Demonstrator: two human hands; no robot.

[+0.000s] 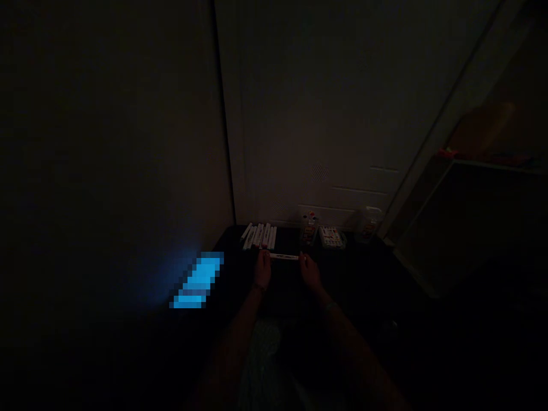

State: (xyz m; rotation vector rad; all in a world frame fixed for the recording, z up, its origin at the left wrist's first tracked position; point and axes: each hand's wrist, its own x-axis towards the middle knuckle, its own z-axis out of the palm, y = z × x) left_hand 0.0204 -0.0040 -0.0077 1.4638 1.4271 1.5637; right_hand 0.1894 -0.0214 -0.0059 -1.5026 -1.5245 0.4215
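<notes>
The room is very dark. My left hand (262, 270) and my right hand (309, 272) reach forward over a dark surface (372, 285). Between them they hold a white marker-like stick (284, 257) level, one hand closed on each end. Just beyond it lies a row of several similar white markers (259, 235) side by side near the wall.
A small jar with a red-dotted lid (309, 227), a flat pale box of small items (331, 237) and a clear container (367, 224) stand at the back by a white door (317, 114). A glowing blue blurred rectangle (197, 281) lies to the left. A dark cabinet (471, 217) is at right.
</notes>
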